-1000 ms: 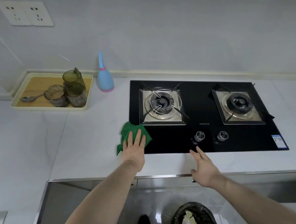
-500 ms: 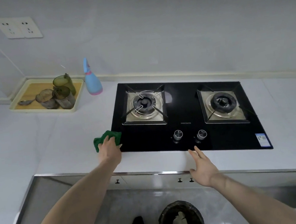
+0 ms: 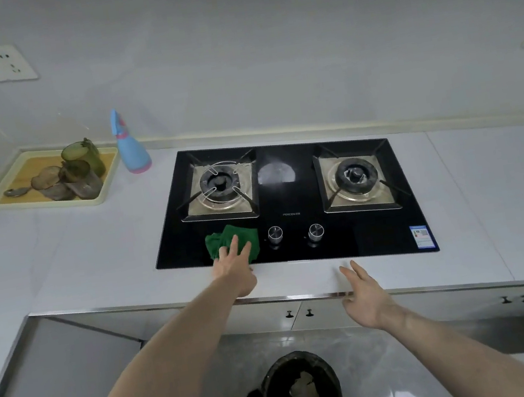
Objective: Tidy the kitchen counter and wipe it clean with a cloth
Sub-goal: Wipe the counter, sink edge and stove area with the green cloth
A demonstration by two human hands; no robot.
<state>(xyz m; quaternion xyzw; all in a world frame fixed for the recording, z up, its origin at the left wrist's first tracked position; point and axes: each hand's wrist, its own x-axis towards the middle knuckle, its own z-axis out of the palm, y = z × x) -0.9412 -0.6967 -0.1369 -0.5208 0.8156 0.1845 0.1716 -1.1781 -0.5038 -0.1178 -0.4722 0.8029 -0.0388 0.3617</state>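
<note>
Cloth (image 3: 231, 241) under flat left hand (image 3: 233, 263), fingers spread, on hob (image 3: 292, 227).

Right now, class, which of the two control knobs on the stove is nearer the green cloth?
The left knob: it sits just right of the green cloth under the left hand. The right knob stands farther along, toward the right burner.

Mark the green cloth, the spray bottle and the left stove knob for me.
green cloth (image 3: 225, 237): head view, on the bare fabric just beyond the fingertips.
spray bottle (image 3: 133, 156): head view, on the blue body below the pink collar.
left stove knob (image 3: 274, 233): head view, on the knob's metal top.
</note>
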